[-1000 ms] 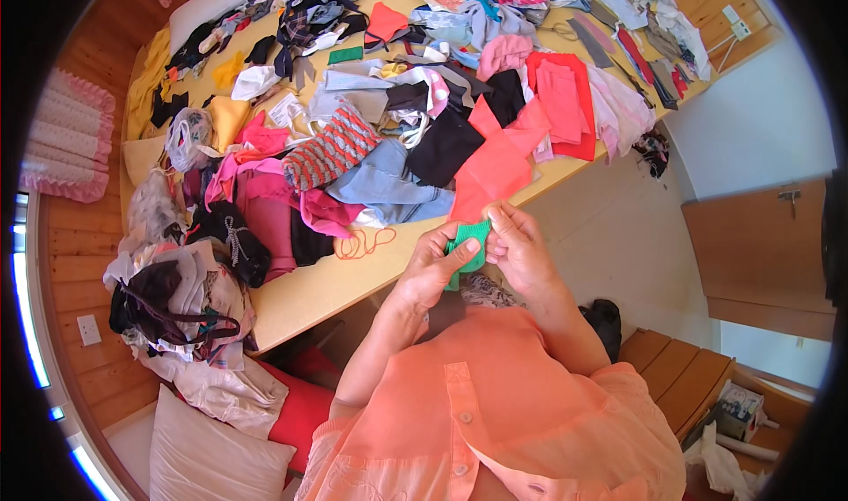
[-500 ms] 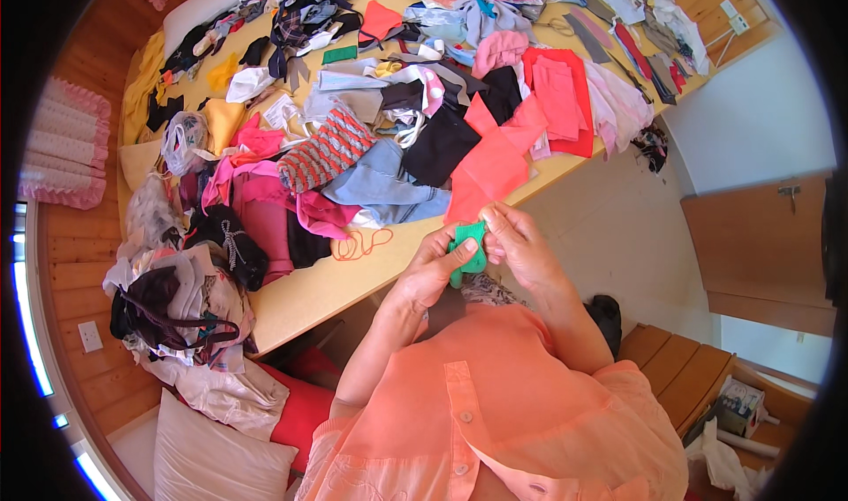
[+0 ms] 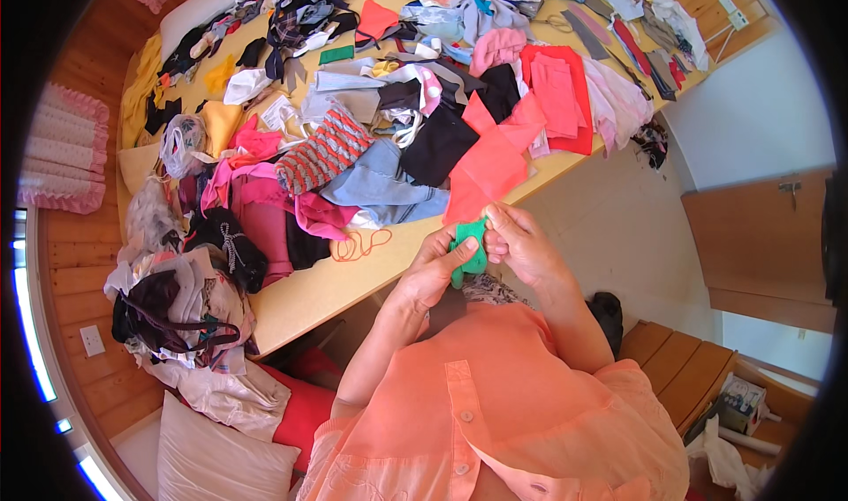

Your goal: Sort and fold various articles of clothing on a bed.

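Observation:
Between my two hands, just off the table's front edge, is a small folded piece of green fabric [image 3: 468,252]. My left hand [image 3: 430,265] grips it with the thumb pressed on top. My right hand [image 3: 519,243] pinches its upper right edge, fingers curled in; whether a needle or thread is in that pinch is too small to tell. Right beyond my hands, coral-red cloth pieces [image 3: 486,173] lie at the table's edge. An orange cord [image 3: 360,245] lies loosely looped on the tabletop to the left.
The wooden table [image 3: 305,311] carries heaps of fabric scraps, among them a striped knitted piece [image 3: 325,150], blue denim [image 3: 380,183] and black cloth [image 3: 439,146]. Piled bags and cloth [image 3: 181,302] hang over its left corner. A white pillow [image 3: 221,452] lies lower left; a wooden cabinet [image 3: 671,369] stands lower right.
The green fabric has shifted slightly in my fingers and shows a little differently. Both hands keep almost the same place and grip.

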`<state>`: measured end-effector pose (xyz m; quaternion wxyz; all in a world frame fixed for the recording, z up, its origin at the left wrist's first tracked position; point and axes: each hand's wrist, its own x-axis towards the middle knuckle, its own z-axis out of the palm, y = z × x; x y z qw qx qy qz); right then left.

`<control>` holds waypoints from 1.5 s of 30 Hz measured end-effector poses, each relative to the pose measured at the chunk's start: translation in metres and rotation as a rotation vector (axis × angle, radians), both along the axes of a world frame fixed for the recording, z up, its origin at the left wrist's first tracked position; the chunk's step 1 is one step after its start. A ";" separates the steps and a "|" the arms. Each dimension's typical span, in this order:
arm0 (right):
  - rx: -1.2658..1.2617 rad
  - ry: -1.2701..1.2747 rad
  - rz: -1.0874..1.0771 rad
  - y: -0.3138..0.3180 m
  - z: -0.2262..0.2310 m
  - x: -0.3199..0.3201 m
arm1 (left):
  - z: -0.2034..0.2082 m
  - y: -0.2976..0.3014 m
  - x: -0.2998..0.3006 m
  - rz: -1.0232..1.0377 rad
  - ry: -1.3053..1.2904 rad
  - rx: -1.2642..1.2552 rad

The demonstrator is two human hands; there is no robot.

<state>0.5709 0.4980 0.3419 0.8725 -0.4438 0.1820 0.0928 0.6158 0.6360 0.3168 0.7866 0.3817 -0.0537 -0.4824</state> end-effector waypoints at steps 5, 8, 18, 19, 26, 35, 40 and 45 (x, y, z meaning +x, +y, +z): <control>-0.228 -0.100 -0.010 0.002 -0.006 0.002 | -0.001 -0.003 0.001 0.065 -0.002 0.024; -0.346 -0.127 0.027 0.002 -0.008 0.003 | -0.001 -0.003 0.000 0.147 0.008 0.070; -0.579 -0.176 -0.001 -0.002 -0.011 0.004 | -0.005 -0.008 -0.006 0.345 -0.297 0.302; -0.579 -0.176 0.000 -0.003 -0.013 0.004 | -0.004 -0.008 -0.006 0.366 -0.377 0.286; -0.715 -0.181 0.097 -0.005 -0.013 0.001 | -0.011 -0.004 -0.001 0.352 -0.619 0.395; -0.254 -0.276 0.138 -0.007 -0.012 0.002 | 0.012 -0.007 -0.003 0.352 -0.073 0.081; -0.147 -0.266 0.134 -0.009 -0.014 0.000 | 0.007 -0.003 0.001 0.305 -0.118 0.129; -0.155 -0.216 0.113 -0.007 -0.009 0.000 | 0.007 -0.001 0.002 0.322 -0.231 0.177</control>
